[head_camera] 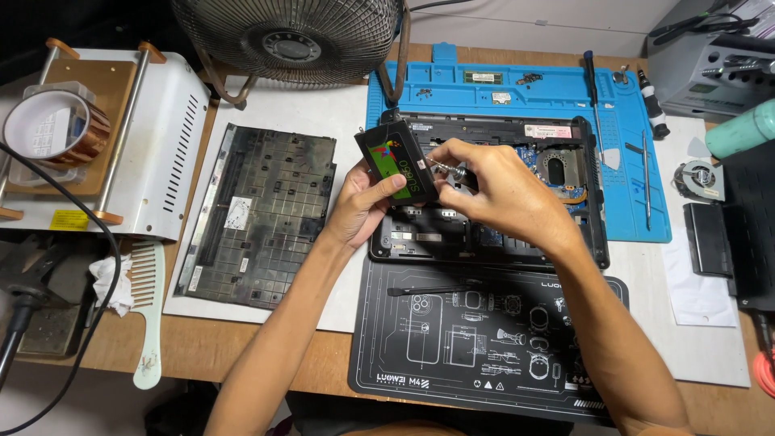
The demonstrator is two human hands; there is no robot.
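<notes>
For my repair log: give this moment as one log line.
left hand: holds black drive | right hand: screwdriver at drive's edge | under them: open laptop

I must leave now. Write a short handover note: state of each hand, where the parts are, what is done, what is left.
Left hand: holds the black solid-state drive tilted above the opened laptop.
Right hand: grips a small screwdriver, tip at the drive's edge.
Done: bottom cover is off, lying left of the laptop.
Left: drive is not seated in the laptop; cover not refitted.
</notes>
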